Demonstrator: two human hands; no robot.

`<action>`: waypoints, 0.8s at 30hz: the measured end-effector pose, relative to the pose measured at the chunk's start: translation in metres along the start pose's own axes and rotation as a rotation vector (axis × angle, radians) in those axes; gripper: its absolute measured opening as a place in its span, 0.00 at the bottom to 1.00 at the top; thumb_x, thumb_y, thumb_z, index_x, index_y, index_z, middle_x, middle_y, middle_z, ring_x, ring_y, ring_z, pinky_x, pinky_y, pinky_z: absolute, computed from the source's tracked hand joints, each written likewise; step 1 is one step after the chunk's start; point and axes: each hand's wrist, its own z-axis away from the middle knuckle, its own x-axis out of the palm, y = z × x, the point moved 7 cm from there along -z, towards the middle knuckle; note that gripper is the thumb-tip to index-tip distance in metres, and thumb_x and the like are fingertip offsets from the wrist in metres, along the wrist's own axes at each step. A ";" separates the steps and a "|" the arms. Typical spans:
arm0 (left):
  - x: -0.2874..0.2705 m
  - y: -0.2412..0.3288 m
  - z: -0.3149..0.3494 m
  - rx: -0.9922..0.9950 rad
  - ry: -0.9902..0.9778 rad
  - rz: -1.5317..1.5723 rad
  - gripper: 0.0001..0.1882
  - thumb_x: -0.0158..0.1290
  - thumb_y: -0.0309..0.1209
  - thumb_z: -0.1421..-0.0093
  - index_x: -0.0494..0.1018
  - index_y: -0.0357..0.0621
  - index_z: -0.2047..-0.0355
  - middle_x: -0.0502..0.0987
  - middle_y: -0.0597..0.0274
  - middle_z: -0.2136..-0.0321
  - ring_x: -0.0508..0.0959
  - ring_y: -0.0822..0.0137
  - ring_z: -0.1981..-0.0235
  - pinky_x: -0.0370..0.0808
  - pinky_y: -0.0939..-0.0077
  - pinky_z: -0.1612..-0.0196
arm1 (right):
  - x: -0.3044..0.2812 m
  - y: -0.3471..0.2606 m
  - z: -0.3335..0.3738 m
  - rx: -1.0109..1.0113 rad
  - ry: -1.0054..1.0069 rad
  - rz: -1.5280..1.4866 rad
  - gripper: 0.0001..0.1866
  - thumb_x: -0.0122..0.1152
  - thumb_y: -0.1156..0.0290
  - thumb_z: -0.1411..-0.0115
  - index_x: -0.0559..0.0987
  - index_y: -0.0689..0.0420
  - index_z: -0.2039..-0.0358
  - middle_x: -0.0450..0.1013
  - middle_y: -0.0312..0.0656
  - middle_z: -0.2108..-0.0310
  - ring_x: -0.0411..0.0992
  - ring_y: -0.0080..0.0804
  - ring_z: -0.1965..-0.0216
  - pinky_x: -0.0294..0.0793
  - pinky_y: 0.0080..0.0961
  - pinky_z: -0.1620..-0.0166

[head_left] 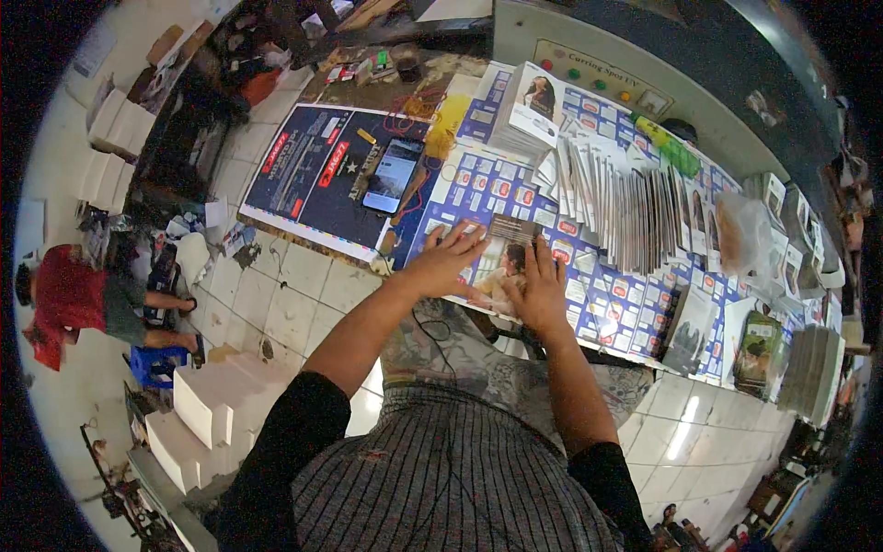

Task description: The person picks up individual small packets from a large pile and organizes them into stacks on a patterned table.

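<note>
A booklet (502, 261) with a photo of a person on its cover lies at the near edge of the table, between my two hands. My left hand (447, 263) rests on its left side, fingers stretched and apart. On its right side lies my right hand (541, 293), fingers extended flat along the edge. Just beyond, a long row of overlapping booklets (621, 198) fans out to the right. A stack of booklets (526, 120) stands at the row's left end. To the left of my hands, a smartphone (394, 175) lies on a dark printed sheet (308, 175).
Blue printed sheets (598, 304) cover the table. Rubber bands (411, 115) lie near the phone. A clear plastic bag (743, 235) and more booklet stacks (809, 368) stand at right. A machine panel (589, 74) rises behind. At left, another person (83, 299) is near paper stacks (207, 405).
</note>
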 end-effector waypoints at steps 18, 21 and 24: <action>-0.022 0.018 -0.012 0.003 -0.048 -0.066 0.65 0.59 0.72 0.59 0.55 0.40 0.31 0.50 0.58 0.28 0.46 0.53 0.27 0.44 0.33 0.32 | -0.021 0.037 0.009 0.179 0.095 0.134 0.35 0.58 0.50 0.38 0.67 0.61 0.37 0.58 0.51 0.32 0.54 0.50 0.30 0.49 0.58 0.32; -0.021 0.016 -0.011 -0.021 -0.062 -0.096 0.64 0.61 0.70 0.61 0.56 0.43 0.31 0.51 0.58 0.28 0.48 0.53 0.27 0.45 0.30 0.33 | -0.046 0.073 0.060 0.315 0.237 0.259 0.29 0.59 0.62 0.38 0.69 0.62 0.39 0.63 0.54 0.37 0.59 0.54 0.35 0.58 0.51 0.36; -0.017 0.017 -0.014 -0.028 -0.076 -0.113 0.61 0.65 0.65 0.61 0.56 0.51 0.31 0.51 0.59 0.28 0.48 0.49 0.28 0.46 0.25 0.35 | -0.051 0.085 0.085 0.495 0.115 0.254 0.31 0.58 0.62 0.37 0.66 0.57 0.36 0.64 0.53 0.38 0.60 0.53 0.37 0.58 0.51 0.37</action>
